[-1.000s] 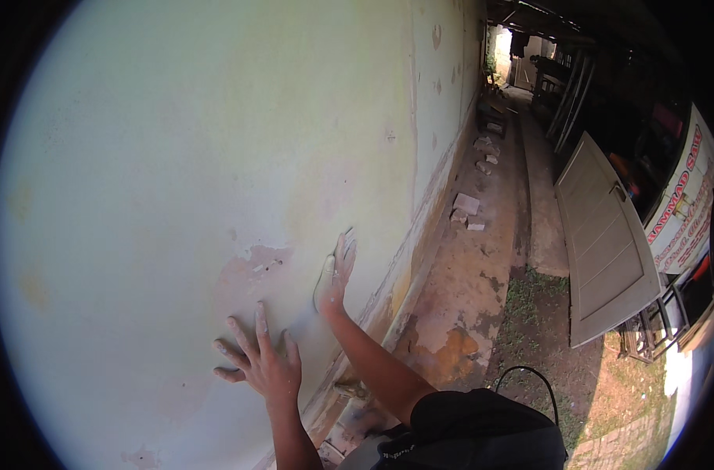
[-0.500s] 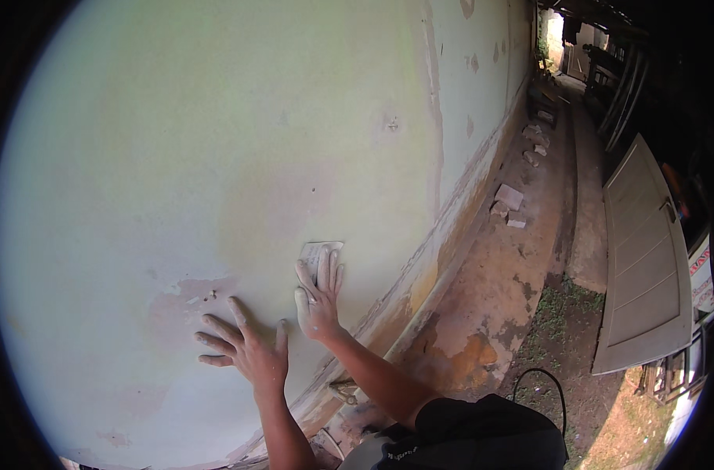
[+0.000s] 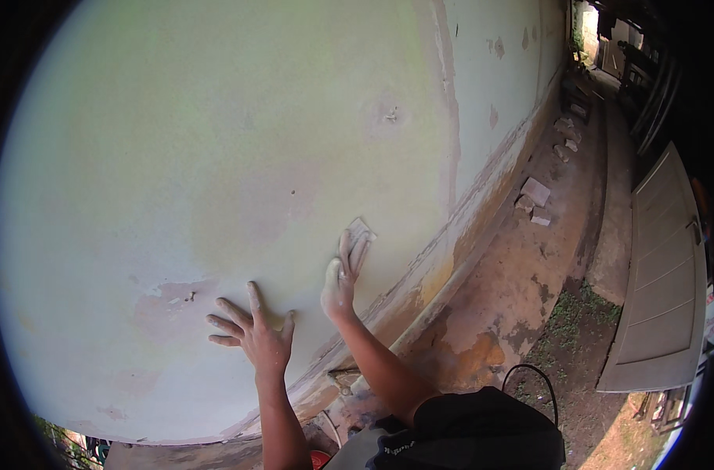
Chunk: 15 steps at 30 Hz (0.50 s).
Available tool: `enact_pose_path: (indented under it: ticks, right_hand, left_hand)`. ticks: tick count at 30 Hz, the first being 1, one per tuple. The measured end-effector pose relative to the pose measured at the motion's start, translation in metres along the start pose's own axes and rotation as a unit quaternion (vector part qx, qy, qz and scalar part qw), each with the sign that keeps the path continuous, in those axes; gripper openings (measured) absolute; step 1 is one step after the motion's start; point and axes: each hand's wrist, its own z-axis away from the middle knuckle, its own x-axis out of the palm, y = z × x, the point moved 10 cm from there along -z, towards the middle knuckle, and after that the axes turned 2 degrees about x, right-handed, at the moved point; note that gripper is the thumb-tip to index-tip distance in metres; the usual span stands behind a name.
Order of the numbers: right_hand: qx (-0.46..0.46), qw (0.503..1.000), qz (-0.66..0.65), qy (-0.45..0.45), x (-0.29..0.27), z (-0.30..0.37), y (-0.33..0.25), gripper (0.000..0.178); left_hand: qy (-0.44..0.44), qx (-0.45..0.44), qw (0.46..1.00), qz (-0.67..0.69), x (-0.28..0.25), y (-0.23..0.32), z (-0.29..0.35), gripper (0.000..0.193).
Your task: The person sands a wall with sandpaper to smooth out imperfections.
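Observation:
My right hand, white with dust, presses a small folded piece of sandpaper against the pale green wall. Its fingers lie over the sheet, and a pale corner sticks out beyond the fingertips. The sheet's underside is hidden against the wall. Lower and to the left, my left hand rests on the wall with its fingers spread and nothing in it. Its fingertips are dusty too. Greyish-pink patches mark the wall, one around a small fitting left of my left hand, another around a second fitting higher up.
A worn concrete strip runs along the wall's foot, with broken blocks on it. To the right a pale panelled door leans over weedy ground. A black cable loops beside my dark sleeve.
My right hand has slid up and right along the wall with the sandpaper, its fingers now slanting rightward. My left hand stays spread on the wall. The view has shifted slightly.

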Motion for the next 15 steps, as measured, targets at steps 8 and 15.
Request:
enact_pose_path:
  ticks: [8, 15]
  right_hand:
    - [-0.007, 0.993, 0.109, 0.036, -0.053, -0.037, 0.073, 0.059]
    - [0.096, 0.989, 0.029, 0.11, -0.062, -0.051, 0.149, 0.062]
  left_hand:
    - [0.008, -0.036, 0.999, 0.002, -0.004, 0.005, -0.004, 0.118]
    - [-0.007, -0.028, 1.0, -0.001, 0.0, 0.01, -0.005, 0.119]
